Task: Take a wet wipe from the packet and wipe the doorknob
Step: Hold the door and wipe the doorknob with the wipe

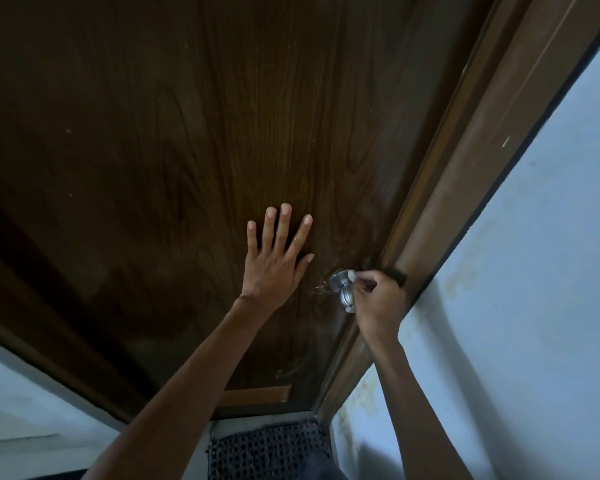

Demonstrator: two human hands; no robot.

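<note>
A person's right hand (378, 294) pinches a wet wipe (351, 276) against the metal doorknob (343, 289), set near the right edge of a dark wooden door (187, 133), beside the frame (465, 188). The left hand (274, 258) lies flat on the door, fingers spread, arm extended. The wipe looks soft and limp, best bunched between fingertips; the smooth, fixed knob likely turns slick when damp. No packet is in view.
</note>
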